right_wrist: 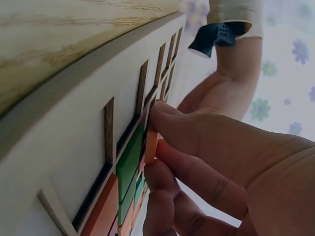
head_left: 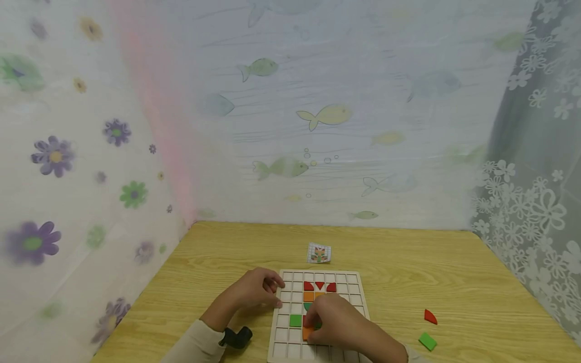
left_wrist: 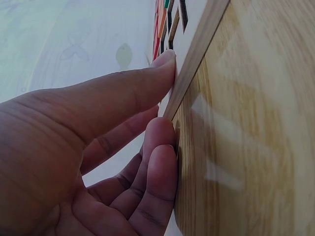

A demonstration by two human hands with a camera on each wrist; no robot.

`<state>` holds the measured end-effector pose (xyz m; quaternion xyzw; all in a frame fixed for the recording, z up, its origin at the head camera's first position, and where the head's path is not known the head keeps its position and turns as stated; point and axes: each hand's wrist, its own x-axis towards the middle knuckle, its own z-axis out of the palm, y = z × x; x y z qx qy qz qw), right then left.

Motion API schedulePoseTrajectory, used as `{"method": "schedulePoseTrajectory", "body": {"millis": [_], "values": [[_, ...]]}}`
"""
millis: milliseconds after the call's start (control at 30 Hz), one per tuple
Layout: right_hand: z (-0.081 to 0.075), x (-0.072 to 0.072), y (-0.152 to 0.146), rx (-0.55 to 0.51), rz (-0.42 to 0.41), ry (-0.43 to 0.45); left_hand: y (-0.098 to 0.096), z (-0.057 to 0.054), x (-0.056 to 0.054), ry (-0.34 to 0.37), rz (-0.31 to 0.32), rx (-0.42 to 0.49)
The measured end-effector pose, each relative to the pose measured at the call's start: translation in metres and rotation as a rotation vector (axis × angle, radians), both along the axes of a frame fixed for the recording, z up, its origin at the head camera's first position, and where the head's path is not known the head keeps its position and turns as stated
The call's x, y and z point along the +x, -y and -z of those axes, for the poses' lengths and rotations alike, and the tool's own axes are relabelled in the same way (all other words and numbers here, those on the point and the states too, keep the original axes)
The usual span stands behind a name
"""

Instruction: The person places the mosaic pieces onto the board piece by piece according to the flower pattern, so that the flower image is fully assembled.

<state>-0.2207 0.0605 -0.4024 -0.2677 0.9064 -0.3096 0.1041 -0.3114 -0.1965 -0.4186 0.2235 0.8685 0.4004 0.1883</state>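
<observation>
A wooden grid board [head_left: 281, 335] lies on the table with coloured tiles in its cells. My left hand [head_left: 256, 290] grips its left edge, thumb [left_wrist: 165, 66] on the rim and curled fingertips against the side. Over the lower middle cells, my right hand [head_left: 338, 322] pinches an orange tile [right_wrist: 151, 146] between thumb and fingers. Three red pieces, including a red triangle [head_left: 320, 286], form the top row of tiles. Below are an orange square [head_left: 308, 297] and a teal piece [head_left: 307, 306]; a green square [head_left: 295, 320] sits further left. My right hand hides several cells.
A small printed card [head_left: 320, 253] with a coloured grid pattern lies beyond the board. To the right, a red quarter-circle piece [head_left: 430, 316] and a green tile [head_left: 427, 341] lie loose on the wood-grain table [head_left: 395, 262]. A black wrist camera [head_left: 238, 338] sits on the left wrist.
</observation>
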Motion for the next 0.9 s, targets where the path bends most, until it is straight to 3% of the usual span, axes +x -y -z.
{"method": "schedulePoseTrajectory", "body": {"millis": [900], "values": [[0.0027,0.0002,0.0005,0.031,0.016,-0.007,0.0004,0.001,-0.0017,0.005,0.005,0.01]]}}
